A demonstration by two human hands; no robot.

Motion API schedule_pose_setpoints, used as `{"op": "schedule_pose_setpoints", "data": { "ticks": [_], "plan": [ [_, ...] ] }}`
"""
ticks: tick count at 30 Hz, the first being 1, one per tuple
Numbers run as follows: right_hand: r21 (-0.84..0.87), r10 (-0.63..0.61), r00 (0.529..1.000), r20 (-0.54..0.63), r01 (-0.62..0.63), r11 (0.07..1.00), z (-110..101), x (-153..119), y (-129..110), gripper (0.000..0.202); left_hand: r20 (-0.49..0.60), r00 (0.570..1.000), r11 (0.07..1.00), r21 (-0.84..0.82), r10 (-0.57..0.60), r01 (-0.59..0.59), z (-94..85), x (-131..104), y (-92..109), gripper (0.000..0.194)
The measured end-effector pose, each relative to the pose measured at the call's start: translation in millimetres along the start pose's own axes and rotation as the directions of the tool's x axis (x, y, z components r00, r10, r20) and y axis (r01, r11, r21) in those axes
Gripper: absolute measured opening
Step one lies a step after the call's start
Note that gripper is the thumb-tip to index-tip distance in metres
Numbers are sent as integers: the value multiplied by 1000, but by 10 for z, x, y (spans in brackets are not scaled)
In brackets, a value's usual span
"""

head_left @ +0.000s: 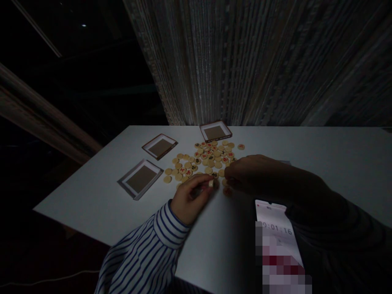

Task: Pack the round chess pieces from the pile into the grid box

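My left hand, in a blue-and-white striped sleeve, pinches a round Chinese chess piece edge-on between thumb and fingers. Just right of it, in shadow, is my right hand. Its fingers curl downward at the near right edge of the scattered chess pieces; what they grip, if anything, is hidden. Many pieces in the pile show red or black characters, others are plain side up. One red-marked piece lies below my right fingertips.
Shallow boxes stand on the white table: a grey-rimmed box, a brown-rimmed box and another box at the back. A lit phone showing a timer lies by my right forearm. Behind hangs a string curtain.
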State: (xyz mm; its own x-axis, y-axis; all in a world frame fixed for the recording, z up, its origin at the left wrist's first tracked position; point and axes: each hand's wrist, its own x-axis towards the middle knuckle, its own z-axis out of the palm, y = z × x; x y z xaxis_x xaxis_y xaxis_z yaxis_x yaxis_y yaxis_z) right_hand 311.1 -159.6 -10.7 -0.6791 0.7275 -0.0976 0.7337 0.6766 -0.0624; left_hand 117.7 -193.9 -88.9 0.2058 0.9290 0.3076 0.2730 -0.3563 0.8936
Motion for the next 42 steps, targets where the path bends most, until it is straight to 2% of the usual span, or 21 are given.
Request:
{"op": "schedule_pose_setpoints", "data": {
  "ticks": [7, 14, 18, 24, 29, 33, 38, 42],
  "plan": [
    [25, -19, 999, -36, 20, 999, 3, -4, 4, 14, -8, 998, 989, -128, -70, 68, 2, 2, 9, 22],
    [13, -26, 998, -52, 27, 1000, -34, -2, -27, 15, 22, 978, 928, -314, -207, 203, 18, 2, 1, 28],
    [35, -30, 998, -59, 33, 999, -61, 6, -40, 13, 13, 974, 928, -301, -225, 219, 17, -5, -10, 27],
    [65, -78, 989, -122, 87, 994, -24, 16, -30, 11, 0, 981, 931, -315, -193, 183, 5, 21, 1, 24],
    [99, -100, 984, -150, 116, 988, -43, 23, -80, 11, 47, 967, 853, -461, -252, 245, 12, 38, -9, 27],
    [120, -107, 983, -149, 125, 985, -50, 43, -119, 16, 77, 934, 784, -522, -349, 337, -7, 49, 37, 32],
    [92, -146, 969, -200, 167, 982, -6, 73, -124, 17, 63, 933, 734, -600, -353, 318, -35, 94, 106, 31],
    [78, -137, 974, -178, 153, 985, -6, 79, -140, 16, 69, 928, 712, -621, -367, 327, -33, 103, 99, 33]
  ]
}}
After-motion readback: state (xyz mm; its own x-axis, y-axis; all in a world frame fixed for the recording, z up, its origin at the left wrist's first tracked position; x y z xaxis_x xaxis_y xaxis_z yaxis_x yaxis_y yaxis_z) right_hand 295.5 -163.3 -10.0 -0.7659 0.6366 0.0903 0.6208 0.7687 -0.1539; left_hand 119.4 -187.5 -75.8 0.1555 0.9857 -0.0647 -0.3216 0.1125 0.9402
